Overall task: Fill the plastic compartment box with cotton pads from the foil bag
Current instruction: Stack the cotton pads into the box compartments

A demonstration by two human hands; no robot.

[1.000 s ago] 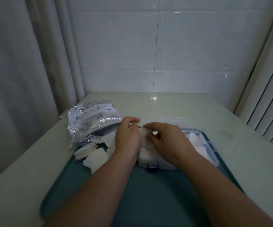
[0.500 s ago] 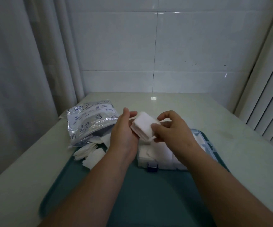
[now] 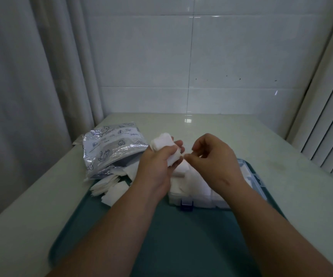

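White cotton pads (image 3: pixel 162 141), stacked and slightly bent, sit gripped in left hand (image 3: pixel 156 168).

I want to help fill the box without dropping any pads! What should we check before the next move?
1. Grip of left hand on cotton pad stack: ok, fingers wrap round it.
2. Is right hand empty: cannot tell; its curled fingers hide that.
3. Is plastic compartment box open: ok, pads lie uncovered inside.
4. Room left in the box: cannot tell; the hands hide much of it.
5. More pads ready: ok, loose pads lie spilled at the mouth of the foil bag.
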